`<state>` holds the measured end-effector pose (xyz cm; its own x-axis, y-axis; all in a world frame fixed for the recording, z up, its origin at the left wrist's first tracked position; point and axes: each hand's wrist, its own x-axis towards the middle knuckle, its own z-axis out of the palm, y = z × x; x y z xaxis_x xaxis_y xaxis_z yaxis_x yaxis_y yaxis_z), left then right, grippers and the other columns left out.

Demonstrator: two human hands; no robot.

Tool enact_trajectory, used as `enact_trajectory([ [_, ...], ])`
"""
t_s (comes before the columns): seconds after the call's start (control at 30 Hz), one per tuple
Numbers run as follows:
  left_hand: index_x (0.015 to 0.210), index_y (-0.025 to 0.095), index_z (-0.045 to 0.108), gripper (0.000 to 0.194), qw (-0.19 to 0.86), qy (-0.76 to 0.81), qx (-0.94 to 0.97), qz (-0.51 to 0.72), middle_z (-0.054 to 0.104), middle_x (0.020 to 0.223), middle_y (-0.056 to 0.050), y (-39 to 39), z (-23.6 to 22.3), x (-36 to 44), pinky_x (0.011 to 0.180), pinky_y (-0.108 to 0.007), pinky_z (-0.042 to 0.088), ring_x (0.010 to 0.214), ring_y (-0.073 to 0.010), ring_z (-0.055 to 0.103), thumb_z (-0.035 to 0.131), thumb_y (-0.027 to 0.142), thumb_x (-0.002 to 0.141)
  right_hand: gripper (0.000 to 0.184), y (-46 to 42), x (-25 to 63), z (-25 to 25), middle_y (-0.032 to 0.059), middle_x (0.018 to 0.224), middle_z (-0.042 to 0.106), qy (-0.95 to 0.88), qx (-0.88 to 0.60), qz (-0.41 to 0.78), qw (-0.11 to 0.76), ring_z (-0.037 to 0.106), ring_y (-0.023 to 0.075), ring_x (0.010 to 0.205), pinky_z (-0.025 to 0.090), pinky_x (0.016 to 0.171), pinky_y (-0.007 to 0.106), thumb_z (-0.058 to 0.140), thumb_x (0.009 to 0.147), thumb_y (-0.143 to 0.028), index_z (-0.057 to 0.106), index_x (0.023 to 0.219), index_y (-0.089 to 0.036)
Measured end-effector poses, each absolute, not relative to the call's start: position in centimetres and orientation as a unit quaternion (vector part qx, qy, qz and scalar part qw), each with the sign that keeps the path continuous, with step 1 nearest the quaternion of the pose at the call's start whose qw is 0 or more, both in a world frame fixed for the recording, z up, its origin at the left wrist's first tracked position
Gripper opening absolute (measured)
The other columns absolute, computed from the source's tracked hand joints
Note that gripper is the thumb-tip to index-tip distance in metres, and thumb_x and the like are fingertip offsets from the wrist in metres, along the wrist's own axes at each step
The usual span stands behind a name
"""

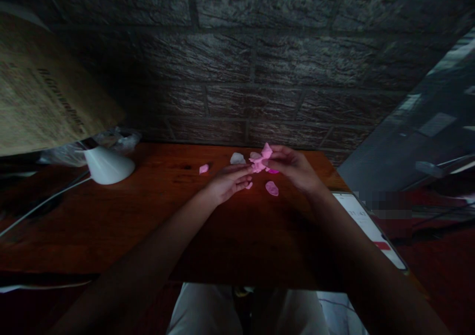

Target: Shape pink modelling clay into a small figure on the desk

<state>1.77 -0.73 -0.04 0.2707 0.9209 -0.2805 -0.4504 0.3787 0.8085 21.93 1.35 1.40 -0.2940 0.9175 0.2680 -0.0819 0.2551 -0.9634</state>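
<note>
Both hands meet over the table around a pink, ruffled piece (258, 164) that looks like soft clay or petals. My right hand (293, 167) pinches it from the right between thumb and fingers. From the left, my left hand (230, 182) has its fingertips closed against the same piece. Just behind the left fingers lies a whitish flat piece (237, 158). A flat pink petal-shaped piece (272, 188) rests in front of the right hand. Farther left is a small pink lump (204, 168). Part of a magenta piece (273, 171) shows beneath the right fingers.
The wooden table (156, 216) backs onto a dark brick wall (230, 63). At left stands a lamp with a white base (109, 166) and a printed paper shade (40, 87). Behind it lies clear plastic (120, 138). A lit phone (367, 228) lies near the right edge.
</note>
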Motion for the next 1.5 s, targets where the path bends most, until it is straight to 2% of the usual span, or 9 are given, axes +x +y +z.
enact_trajectory([
  [0.47, 0.086, 0.013, 0.073, 0.002, 0.708, 0.413, 0.330, 0.468, 0.076, 0.090, -0.008, -0.6, 0.1, 1.7, 0.062, -0.022, 0.053, 0.064, -0.0095, 0.065, 0.072, 0.012, 0.087, 0.045, 1.2, 21.8, 1.7, 0.0039, 0.091, 0.077, -0.602, -0.364, 0.501, 0.504, 0.069, 0.0153, 0.077, 0.055, 0.072, 0.030, 0.089, 0.066, -0.038, 0.071, 0.104, -0.020],
  [0.6, 0.087, 0.013, 0.073, 0.007, 0.679, 0.426, 0.361, 0.477, 0.076, 0.091, -0.009, -0.8, 0.2, 1.6, 0.062, -0.023, 0.053, 0.065, -0.0110, 0.067, 0.067, 0.011, 0.090, 0.043, 1.2, 21.5, 1.6, 0.0047, 0.092, 0.077, -0.605, -0.379, 0.487, 0.504, 0.069, 0.0155, 0.076, 0.056, 0.070, 0.031, 0.089, 0.067, -0.041, 0.071, 0.100, -0.020],
  [0.73, 0.091, 0.015, 0.074, 0.008, 0.631, 0.405, 0.446, 0.489, 0.075, 0.090, -0.007, -1.1, 0.2, 1.9, 0.062, -0.024, 0.053, 0.066, -0.0119, 0.066, 0.073, 0.011, 0.084, 0.045, 1.1, 21.2, 1.6, 0.0051, 0.092, 0.077, -0.593, -0.388, 0.489, 0.509, 0.069, 0.0166, 0.078, 0.057, 0.070, 0.032, 0.089, 0.066, -0.043, 0.069, 0.099, -0.020],
  [0.9, 0.099, 0.016, 0.074, 0.019, 0.646, 0.371, 0.466, 0.478, 0.074, 0.087, -0.006, -1.2, -0.2, 2.1, 0.065, -0.023, 0.051, 0.076, -0.0132, 0.068, 0.078, 0.017, 0.080, 0.054, 0.6, 21.1, 1.7, 0.0083, 0.107, 0.076, -0.545, -0.427, 0.529, 0.491, 0.071, 0.0200, 0.086, 0.059, 0.070, 0.033, 0.092, 0.061, -0.041, 0.067, 0.104, -0.020],
  [1.03, 0.098, 0.014, 0.071, 0.021, 0.682, 0.375, 0.425, 0.461, 0.074, 0.086, -0.006, -1.1, -0.2, 2.1, 0.069, -0.024, 0.051, 0.075, -0.0125, 0.068, 0.079, 0.015, 0.078, 0.051, 0.1, 20.7, 1.9, 0.0086, 0.107, 0.075, -0.579, -0.432, 0.525, 0.450, 0.071, 0.0200, 0.088, 0.058, 0.073, 0.033, 0.088, 0.067, -0.045, 0.071, 0.107, -0.019],
  [1.13, 0.097, 0.014, 0.071, 0.019, 0.710, 0.370, 0.399, 0.447, 0.074, 0.085, -0.007, -1.1, 0.1, 2.1, 0.071, -0.024, 0.051, 0.074, -0.0124, 0.068, 0.079, 0.015, 0.080, 0.043, 0.1, 20.6, 2.1, 0.0085, 0.099, 0.076, -0.602, -0.435, 0.506, 0.438, 0.070, 0.0192, 0.085, 0.057, 0.072, 0.032, 0.077, 0.078, -0.057, 0.074, 0.098, -0.020],
  [1.27, 0.086, 0.014, 0.070, 0.004, 0.760, 0.358, 0.289, 0.458, 0.073, 0.080, -0.006, -0.9, 0.8, 1.7, 0.073, -0.025, 0.053, 0.073, -0.0128, 0.068, 0.072, 0.017, 0.085, 0.047, 0.4, 21.0, 2.3, 0.0069, 0.087, 0.075, -0.610, -0.448, 0.418, 0.503, 0.068, 0.0180, 0.074, 0.055, 0.065, 0.031, 0.067, 0.083, -0.067, 0.071, 0.092, -0.021],
  [1.4, 0.084, 0.015, 0.069, 0.006, 0.763, 0.344, 0.230, 0.497, 0.073, 0.080, -0.005, -0.6, 1.2, 1.2, 0.075, -0.023, 0.054, 0.074, -0.0114, 0.068, 0.066, 0.017, 0.088, 0.033, -0.5, 20.8, 2.6, 0.0036, 0.076, 0.072, -0.654, -0.444, 0.231, 0.567, 0.063, 0.0163, 0.064, 0.051, 0.061, 0.032, 0.069, 0.087, -0.055, 0.070, 0.088, -0.023],
  [1.5, 0.090, 0.015, 0.070, 0.005, 0.760, 0.335, 0.239, 0.503, 0.073, 0.081, -0.004, -0.6, 1.2, 1.0, 0.077, -0.022, 0.054, 0.076, -0.0109, 0.068, 0.065, 0.017, 0.088, 0.018, -1.6, 19.8, 2.7, 0.0027, 0.080, 0.073, -0.729, -0.410, 0.148, 0.527, 0.062, 0.0164, 0.066, 0.052, 0.067, 0.035, 0.069, 0.090, -0.042, 0.073, 0.087, -0.025],
])
